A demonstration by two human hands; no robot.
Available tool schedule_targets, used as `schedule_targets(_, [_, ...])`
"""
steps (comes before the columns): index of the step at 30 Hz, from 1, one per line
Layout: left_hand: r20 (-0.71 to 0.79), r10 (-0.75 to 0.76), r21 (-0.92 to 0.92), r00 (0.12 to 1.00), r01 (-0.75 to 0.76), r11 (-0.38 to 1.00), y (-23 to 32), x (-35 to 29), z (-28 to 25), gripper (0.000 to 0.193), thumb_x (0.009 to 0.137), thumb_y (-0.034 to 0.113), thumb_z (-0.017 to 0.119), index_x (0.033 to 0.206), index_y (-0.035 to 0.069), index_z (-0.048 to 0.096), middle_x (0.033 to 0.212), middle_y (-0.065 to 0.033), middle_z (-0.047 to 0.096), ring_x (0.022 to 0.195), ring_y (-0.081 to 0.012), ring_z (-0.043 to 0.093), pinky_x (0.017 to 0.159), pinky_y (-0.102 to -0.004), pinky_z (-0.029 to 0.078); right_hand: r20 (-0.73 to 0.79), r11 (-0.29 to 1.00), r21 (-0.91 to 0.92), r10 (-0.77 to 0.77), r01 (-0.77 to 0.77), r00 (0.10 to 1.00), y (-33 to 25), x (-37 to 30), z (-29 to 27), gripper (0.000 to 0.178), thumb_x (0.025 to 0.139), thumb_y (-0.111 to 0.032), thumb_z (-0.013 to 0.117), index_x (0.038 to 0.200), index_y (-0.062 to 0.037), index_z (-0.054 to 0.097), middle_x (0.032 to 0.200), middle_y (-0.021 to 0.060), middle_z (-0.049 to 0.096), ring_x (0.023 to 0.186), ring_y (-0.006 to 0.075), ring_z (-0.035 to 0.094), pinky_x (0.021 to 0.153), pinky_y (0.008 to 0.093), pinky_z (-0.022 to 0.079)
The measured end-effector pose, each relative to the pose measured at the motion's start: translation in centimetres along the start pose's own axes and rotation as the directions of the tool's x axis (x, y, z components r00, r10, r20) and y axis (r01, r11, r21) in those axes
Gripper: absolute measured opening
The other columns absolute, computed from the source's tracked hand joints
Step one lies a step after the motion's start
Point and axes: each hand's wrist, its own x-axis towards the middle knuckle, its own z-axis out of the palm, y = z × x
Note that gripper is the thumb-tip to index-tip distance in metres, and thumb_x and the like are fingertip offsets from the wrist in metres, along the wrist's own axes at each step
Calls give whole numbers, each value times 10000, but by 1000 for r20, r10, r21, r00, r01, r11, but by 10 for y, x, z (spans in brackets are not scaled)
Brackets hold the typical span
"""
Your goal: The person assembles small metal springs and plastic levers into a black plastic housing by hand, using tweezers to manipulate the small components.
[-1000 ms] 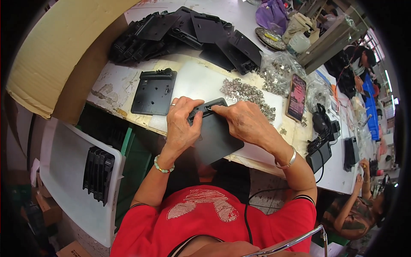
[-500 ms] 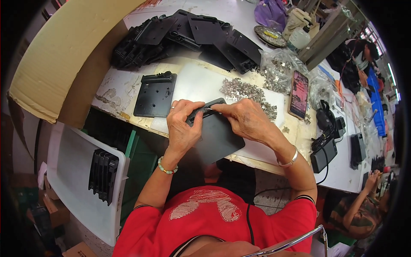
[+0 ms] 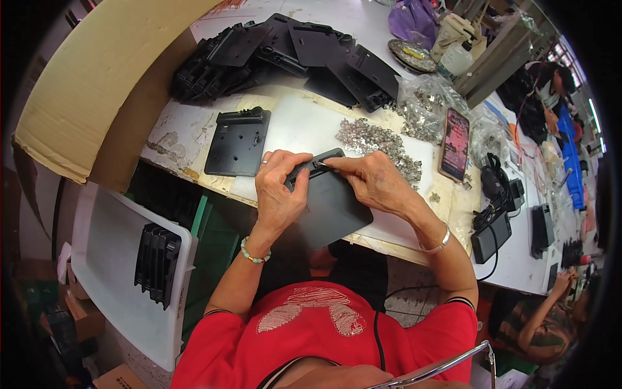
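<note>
A flat black plastic plate [image 3: 334, 211] with rounded corners hangs tilted over the table's front edge. My left hand [image 3: 280, 188] grips its upper left edge, thumb on the face and fingers bent round the slotted raised strip. On the right, my right hand [image 3: 379, 185] is curled, with its index fingertip pressed on that strip near the top corner. A small shiny bit shows at the fingertip; its shape is too small to make out. Just beyond my hands lies a heap of small metal clips [image 3: 376, 144]. Another black plate [image 3: 238, 146] rests to the left.
A pile of black plates [image 3: 278, 48] fills the back of the table [image 3: 175, 152]. Left stand a cardboard box [image 3: 84, 91] and a white tub [image 3: 107, 253] holding black parts [image 3: 157, 266]. Right are a phone [image 3: 453, 144], bagged clips [image 3: 431, 100] and a black power adapter [image 3: 491, 236].
The whole view has shifted slightly. Both hands stay on the black plate, and the right index fingertip remains at the raised strip with hardly any movement.
</note>
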Motion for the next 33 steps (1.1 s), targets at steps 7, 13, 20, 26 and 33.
schedule_targets(7, [-2,2,2,1000,-2,1000,2,0,0,206,795,-17,693,988,34,744,865,-111,667,830,-272,613,768,-355,476,-6,991,-133,21,-21,1000,-6,-1,2,373,826,-4,600,1152,-123,735,754,227,659,653,399,644,649,438,520])
schedule_targets(13, [4,-11,-30,1000,11,999,0,-1,1,221,774,-4,694,988,41,721,876,-110,637,845,-311,585,804,-398,463,16,989,-136,58,-55,998,-5,-1,2,399,812,-5,597,1164,-137,733,744,225,653,661,407,637,652,453,516])
schedule_targets(20, [3,13,1,1000,-13,1000,-3,-1,1,210,775,-8,679,983,17,703,881,-135,626,849,-337,580,810,-419,461,48,983,-184,0,9,999,-7,3,-1,426,794,4,587,1170,-138,729,749,225,655,665,412,639,643,466,512])
schedule_targets(26, [17,3,-3,1000,-3,1000,-2,-1,1,198,773,-13,667,968,12,689,890,-141,616,845,-348,573,798,-430,458,56,906,-424,22,4,998,-16,0,6,415,789,-6,575,1158,-130,718,723,214,660,669,406,654,640,480,529])
schedule_targets(33, [0,10,7,1000,-10,1000,0,-2,2,205,770,-15,672,972,16,691,883,-140,621,844,-346,575,784,-425,462,57,933,-360,22,0,998,-16,5,0,417,769,-19,581,1143,-133,725,718,211,660,665,407,653,643,473,536])
